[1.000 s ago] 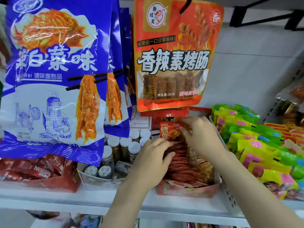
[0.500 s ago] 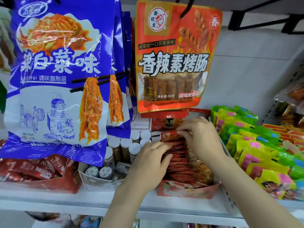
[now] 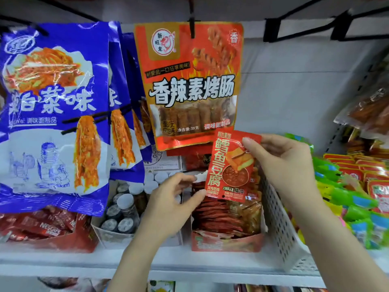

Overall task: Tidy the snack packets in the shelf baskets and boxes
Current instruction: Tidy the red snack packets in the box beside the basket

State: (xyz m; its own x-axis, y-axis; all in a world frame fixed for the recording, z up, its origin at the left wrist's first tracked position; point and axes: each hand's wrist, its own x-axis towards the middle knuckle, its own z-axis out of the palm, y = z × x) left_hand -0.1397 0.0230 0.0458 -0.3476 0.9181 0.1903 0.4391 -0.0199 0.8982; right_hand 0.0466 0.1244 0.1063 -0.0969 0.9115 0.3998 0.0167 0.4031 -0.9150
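By the right hand [image 3: 282,163] a red cod-tofu snack packet [image 3: 230,165] is pinched at its top corner above the red display box [image 3: 227,242], steadied by the left hand [image 3: 174,199]; being light, limp and slippery, it is probably best gripped by its sealed edges.

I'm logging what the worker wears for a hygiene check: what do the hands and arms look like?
Both forearms are bare, with no sleeves in view. The left hand and right hand wear no gloves, and no rings, watch or wristband show. The fingernails look short and unpainted.
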